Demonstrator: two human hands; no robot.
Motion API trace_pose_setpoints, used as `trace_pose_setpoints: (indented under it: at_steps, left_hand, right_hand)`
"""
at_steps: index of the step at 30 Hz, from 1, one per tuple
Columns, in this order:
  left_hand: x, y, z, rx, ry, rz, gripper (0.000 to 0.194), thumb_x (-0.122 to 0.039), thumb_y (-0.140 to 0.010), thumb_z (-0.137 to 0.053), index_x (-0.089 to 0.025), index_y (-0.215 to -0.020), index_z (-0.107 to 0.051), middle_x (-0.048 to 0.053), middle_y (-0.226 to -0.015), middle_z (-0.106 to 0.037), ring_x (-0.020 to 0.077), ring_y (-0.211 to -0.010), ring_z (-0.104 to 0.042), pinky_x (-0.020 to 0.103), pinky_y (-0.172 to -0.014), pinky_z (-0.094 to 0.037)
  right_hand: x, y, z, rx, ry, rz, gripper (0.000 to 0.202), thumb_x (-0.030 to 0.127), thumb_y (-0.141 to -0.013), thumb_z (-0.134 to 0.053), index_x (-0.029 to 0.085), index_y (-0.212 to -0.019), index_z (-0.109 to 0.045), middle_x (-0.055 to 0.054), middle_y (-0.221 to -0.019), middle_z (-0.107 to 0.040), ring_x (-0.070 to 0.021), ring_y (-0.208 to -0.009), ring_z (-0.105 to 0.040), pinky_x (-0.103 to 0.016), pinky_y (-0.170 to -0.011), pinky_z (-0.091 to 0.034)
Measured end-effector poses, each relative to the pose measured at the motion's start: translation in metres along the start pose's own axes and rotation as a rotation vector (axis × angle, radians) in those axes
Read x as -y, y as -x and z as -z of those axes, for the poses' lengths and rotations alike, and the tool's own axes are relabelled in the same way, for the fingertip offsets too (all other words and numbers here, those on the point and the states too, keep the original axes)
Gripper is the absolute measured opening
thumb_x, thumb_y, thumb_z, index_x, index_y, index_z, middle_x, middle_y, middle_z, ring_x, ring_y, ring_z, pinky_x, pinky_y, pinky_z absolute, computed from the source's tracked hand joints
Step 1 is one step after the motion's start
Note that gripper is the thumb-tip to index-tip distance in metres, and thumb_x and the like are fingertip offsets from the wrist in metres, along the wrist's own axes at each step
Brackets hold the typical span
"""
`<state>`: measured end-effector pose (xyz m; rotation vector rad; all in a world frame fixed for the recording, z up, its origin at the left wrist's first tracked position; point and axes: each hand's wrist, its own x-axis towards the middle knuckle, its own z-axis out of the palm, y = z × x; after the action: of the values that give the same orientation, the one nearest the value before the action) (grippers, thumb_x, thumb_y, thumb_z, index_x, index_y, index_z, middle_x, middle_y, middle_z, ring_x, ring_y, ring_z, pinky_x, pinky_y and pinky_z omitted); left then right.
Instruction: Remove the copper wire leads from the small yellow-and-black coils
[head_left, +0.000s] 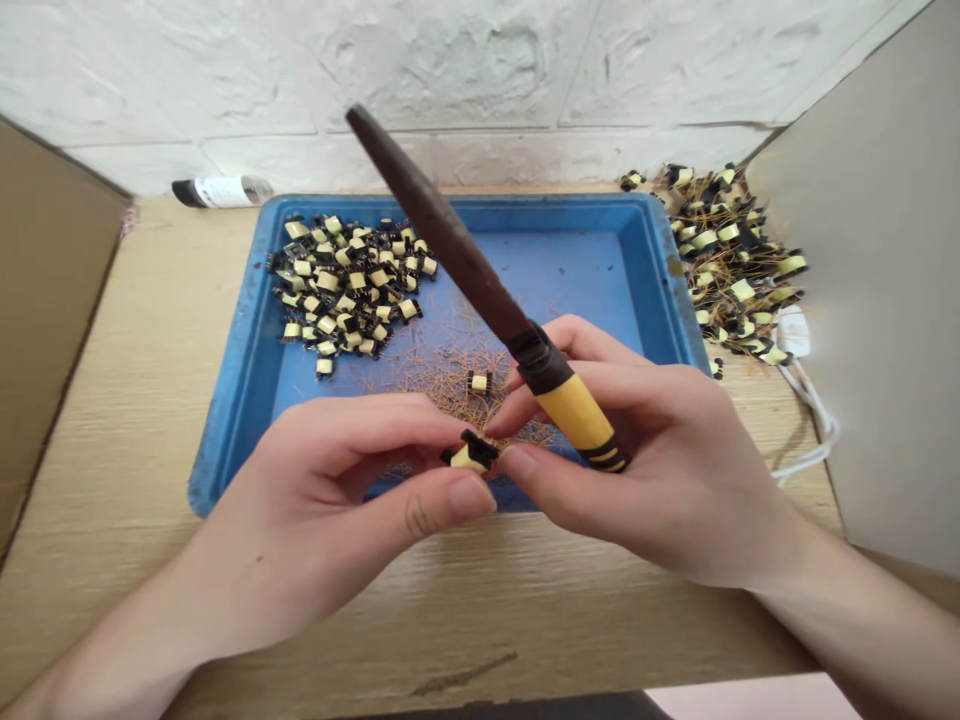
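Note:
Between the thumb and fingers of my left hand (352, 490) is a small transformer (469, 458) with a black frame and pale yellow tape, tilted above the tray's front edge. My right hand (637, 450) has a brown, tapered tool (465, 265) with a yellow-and-black handle, tucked in its grip and pointing up to the left. The right thumb and forefinger also reach the transformer's pin side; whether they pinch a wire there is too small to tell. Below, a single transformer (478, 383) lies among copper-coloured wire clippings (431, 375) in the blue tray (259, 290).
Trimmed-looking transformers (352, 280) are heaped at the tray's left. To its right on the table (142, 400), a pile of transformers with long wires (739, 265) lies near a white cable (814, 445). A black-capped bottle (221, 191) lies by the wall; boards stand at both sides.

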<state>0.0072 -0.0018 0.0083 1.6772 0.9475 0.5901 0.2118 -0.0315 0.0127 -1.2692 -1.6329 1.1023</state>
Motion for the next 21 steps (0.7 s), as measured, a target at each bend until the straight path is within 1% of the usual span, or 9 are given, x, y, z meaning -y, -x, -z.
trace_pose_setpoints:
  at_steps: [4, 7, 9, 11, 13, 15, 17, 19, 21]
  left_hand:
    - [0.0007, 0.0008, -0.0011, 0.012, -0.023, -0.042, 0.031, -0.044, -0.096, -0.063, -0.019, -0.105, -0.081, 0.001, -0.074, -0.075, 0.0191, -0.078, -0.070, 0.025, -0.066, -0.058]
    - [0.0019, 0.0035, -0.0004, 0.056, -0.016, -0.079, 0.018, -0.034, -0.096, -0.066, -0.025, -0.098, -0.082, -0.004, -0.071, -0.074, 0.0129, -0.066, -0.066, 0.020, -0.058, -0.053]
    - [0.0020, 0.0048, 0.0002, 0.066, -0.015, -0.093, 0.013, -0.027, -0.095, -0.069, -0.029, -0.092, -0.082, -0.008, -0.068, -0.072, 0.0092, -0.060, -0.063, 0.016, -0.055, -0.050]
    - [0.0010, 0.0050, 0.0006, 0.065, -0.007, -0.109, 0.015, -0.021, -0.094, -0.070, -0.031, -0.092, -0.081, -0.011, -0.070, -0.073, 0.0069, -0.060, -0.064, 0.013, -0.056, -0.050]
    - [-0.0005, 0.0044, 0.0007, 0.060, 0.014, -0.129, 0.018, -0.017, -0.094, -0.070, -0.032, -0.095, -0.081, -0.012, -0.077, -0.076, 0.0058, -0.065, -0.067, 0.011, -0.061, -0.052]
    - [-0.0013, 0.0037, 0.0009, 0.036, 0.006, -0.138, 0.016, -0.018, -0.094, -0.070, -0.030, -0.093, -0.081, -0.010, -0.080, -0.078, 0.0058, -0.065, -0.067, 0.011, -0.059, -0.051]
    - [-0.0011, 0.0034, 0.0010, -0.007, -0.048, -0.130, 0.016, -0.022, -0.094, -0.070, -0.025, -0.082, -0.080, -0.007, -0.075, -0.076, 0.0067, -0.057, -0.062, 0.013, -0.050, -0.046]
    - [-0.0002, 0.0037, 0.0010, -0.043, -0.093, -0.128, 0.024, -0.025, -0.093, -0.069, -0.023, -0.071, -0.075, -0.006, -0.064, -0.070, 0.0076, -0.051, -0.054, 0.017, -0.044, -0.041]
    - [0.0009, 0.0046, 0.0004, -0.075, -0.093, -0.127, 0.026, -0.026, -0.094, -0.069, -0.025, -0.068, -0.073, -0.007, -0.059, -0.063, 0.0081, -0.050, -0.051, 0.018, -0.044, -0.042]
  right_hand:
    - [-0.0019, 0.0008, -0.0013, 0.002, 0.001, 0.060, 0.013, 0.006, -0.081, -0.070, 0.018, -0.079, -0.073, 0.000, -0.092, -0.064, -0.0090, -0.082, -0.063, -0.022, -0.073, -0.055]
    - [-0.0032, 0.0017, -0.0019, 0.011, 0.002, 0.096, 0.016, 0.002, -0.080, -0.067, 0.017, -0.078, -0.072, 0.000, -0.092, -0.063, -0.0082, -0.085, -0.062, -0.020, -0.075, -0.055]
    - [-0.0037, 0.0023, -0.0019, 0.022, -0.007, 0.105, 0.017, 0.001, -0.078, -0.067, 0.017, -0.078, -0.071, 0.000, -0.093, -0.063, -0.0080, -0.085, -0.062, -0.019, -0.075, -0.055]
    - [-0.0042, 0.0027, -0.0018, 0.024, -0.007, 0.105, 0.017, 0.000, -0.078, -0.067, 0.016, -0.078, -0.070, 0.000, -0.093, -0.062, -0.0079, -0.086, -0.061, -0.019, -0.076, -0.055]
    - [-0.0047, 0.0029, -0.0018, 0.015, 0.004, 0.101, 0.017, 0.000, -0.079, -0.066, 0.017, -0.078, -0.070, 0.000, -0.094, -0.063, -0.0077, -0.087, -0.061, -0.019, -0.078, -0.055]
    - [-0.0052, 0.0028, -0.0019, -0.001, 0.013, 0.102, 0.017, 0.001, -0.081, -0.066, 0.017, -0.077, -0.070, 0.000, -0.095, -0.064, -0.0079, -0.089, -0.061, -0.019, -0.079, -0.055]
    - [-0.0057, 0.0025, -0.0021, -0.010, 0.015, 0.104, 0.016, 0.002, -0.081, -0.066, 0.017, -0.076, -0.069, 0.000, -0.095, -0.065, -0.0079, -0.088, -0.061, -0.020, -0.079, -0.055]
    - [-0.0059, 0.0024, -0.0021, -0.011, 0.012, 0.103, 0.016, 0.002, -0.081, -0.066, 0.017, -0.075, -0.069, -0.001, -0.094, -0.064, -0.0078, -0.087, -0.061, -0.020, -0.078, -0.055]
    - [-0.0061, 0.0026, -0.0019, -0.002, 0.012, 0.096, 0.016, 0.002, -0.080, -0.066, 0.016, -0.075, -0.069, -0.001, -0.094, -0.064, -0.0079, -0.087, -0.061, -0.020, -0.077, -0.055]
